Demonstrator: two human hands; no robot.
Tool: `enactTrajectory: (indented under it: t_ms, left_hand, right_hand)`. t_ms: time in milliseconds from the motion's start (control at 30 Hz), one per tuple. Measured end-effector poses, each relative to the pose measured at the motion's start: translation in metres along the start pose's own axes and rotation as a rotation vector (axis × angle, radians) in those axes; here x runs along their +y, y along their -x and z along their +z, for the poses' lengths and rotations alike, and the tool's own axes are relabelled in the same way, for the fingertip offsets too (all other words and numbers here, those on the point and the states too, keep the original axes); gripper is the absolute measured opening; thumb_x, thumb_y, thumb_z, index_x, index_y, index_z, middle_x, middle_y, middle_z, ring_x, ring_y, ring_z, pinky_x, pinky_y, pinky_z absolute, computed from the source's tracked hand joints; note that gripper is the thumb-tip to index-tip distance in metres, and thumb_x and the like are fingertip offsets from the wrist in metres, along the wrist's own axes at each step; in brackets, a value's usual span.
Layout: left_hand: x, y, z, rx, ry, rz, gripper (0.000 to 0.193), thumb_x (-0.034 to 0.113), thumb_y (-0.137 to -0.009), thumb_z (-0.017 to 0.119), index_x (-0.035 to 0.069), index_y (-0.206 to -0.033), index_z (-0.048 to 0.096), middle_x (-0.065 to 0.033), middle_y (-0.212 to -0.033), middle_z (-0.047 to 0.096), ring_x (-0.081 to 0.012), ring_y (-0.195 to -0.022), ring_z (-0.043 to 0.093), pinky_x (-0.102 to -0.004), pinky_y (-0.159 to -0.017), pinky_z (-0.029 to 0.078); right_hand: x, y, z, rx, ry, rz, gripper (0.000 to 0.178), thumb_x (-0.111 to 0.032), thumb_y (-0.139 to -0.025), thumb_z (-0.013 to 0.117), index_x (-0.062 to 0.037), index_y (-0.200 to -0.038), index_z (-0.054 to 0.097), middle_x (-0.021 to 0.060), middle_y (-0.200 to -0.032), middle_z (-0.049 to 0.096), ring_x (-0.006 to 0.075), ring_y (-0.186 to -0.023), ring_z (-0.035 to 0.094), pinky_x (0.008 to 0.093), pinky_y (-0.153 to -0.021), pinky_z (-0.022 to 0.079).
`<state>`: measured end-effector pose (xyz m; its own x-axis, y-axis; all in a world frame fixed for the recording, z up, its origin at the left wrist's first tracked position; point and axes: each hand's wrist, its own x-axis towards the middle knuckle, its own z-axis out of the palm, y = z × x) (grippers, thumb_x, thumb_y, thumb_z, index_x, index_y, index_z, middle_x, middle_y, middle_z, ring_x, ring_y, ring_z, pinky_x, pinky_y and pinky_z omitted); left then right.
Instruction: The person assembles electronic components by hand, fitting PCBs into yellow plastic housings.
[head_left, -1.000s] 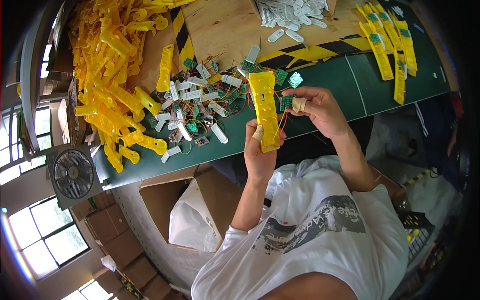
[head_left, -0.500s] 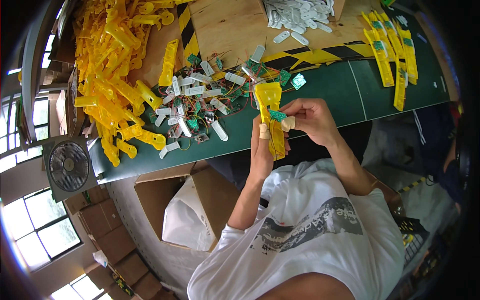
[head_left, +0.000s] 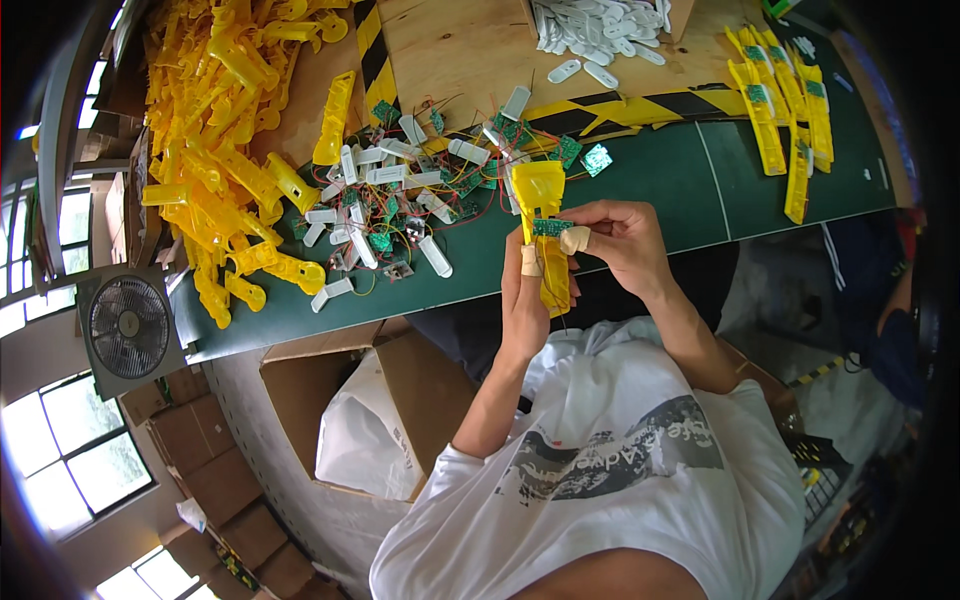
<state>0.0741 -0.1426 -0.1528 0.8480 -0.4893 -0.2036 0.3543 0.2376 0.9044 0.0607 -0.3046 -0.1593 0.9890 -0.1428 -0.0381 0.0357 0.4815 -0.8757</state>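
In front of my chest, past the table's near edge, I hold a long yellow plastic shell (head_left: 540, 187) upright. My left hand (head_left: 523, 300) is closed round its lower part from the left. A small green circuit board (head_left: 550, 228) lies across the shell's middle, pinched by the thumb and fingers of my right hand (head_left: 622, 238). Tan tape wraps my right thumb and a finger of my left hand. Thin dark wires hang down along the shell. How the board sits inside the shell is partly hidden by my fingers.
Yellow shells (head_left: 215, 170) are heaped at the left. White modules with green boards and red wires (head_left: 390, 190) lie tangled mid-table. White oval pieces (head_left: 600, 30) fill a box at the back. Yellow shells with boards (head_left: 790, 100) lie far right. A cardboard box (head_left: 420, 410) stands below.
My right hand has turned the circuit board from a slant to nearly level across the shell. The left hand keeps its hold on the shell.
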Motion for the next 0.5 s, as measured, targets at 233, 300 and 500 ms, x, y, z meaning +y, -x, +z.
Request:
enactTrajectory:
  t_ms: [233, 300, 500]
  left_hand:
    - [0.0008, 0.0052, 0.0045, 0.002, -0.041, -0.017, 0.045, 0.038, -0.108, 0.032, 0.007, -0.14, 0.036, -0.008, -0.094, 0.059, -0.0107, -0.067, 0.059, -0.0218, -0.056, 0.049]
    - [-0.0002, 0.0061, 0.0051, 0.003, -0.067, -0.002, 0.045, 0.038, -0.108, 0.032, 0.006, -0.14, 0.036, -0.0081, -0.094, 0.059, -0.0104, -0.067, 0.059, -0.0216, -0.056, 0.049]
    - [-0.0005, 0.0041, 0.0079, 0.006, -0.098, 0.026, 0.047, 0.038, -0.108, 0.031, 0.005, -0.141, 0.036, -0.0084, -0.094, 0.059, -0.01, -0.066, 0.058, -0.0212, -0.057, 0.048]
  right_hand:
    - [-0.0018, 0.0037, -0.0075, -0.054, 0.076, -0.018, 0.015, 0.003, -0.087, 0.072, 0.0075, -0.101, 0.069, 0.0126, -0.093, 0.071, 0.0135, -0.081, 0.069, 0.0254, -0.072, 0.058]
    - [-0.001, 0.0037, -0.0084, -0.042, 0.103, -0.034, 0.018, 0.001, -0.085, 0.074, 0.0074, -0.101, 0.069, 0.0113, -0.095, 0.069, 0.0131, -0.083, 0.067, 0.0254, -0.074, 0.057]
    - [0.0042, 0.0035, -0.0099, 0.012, 0.101, -0.037, 0.02, -0.001, -0.084, 0.076, 0.0056, -0.102, 0.07, 0.0086, -0.095, 0.069, 0.0118, -0.083, 0.066, 0.0248, -0.074, 0.055]
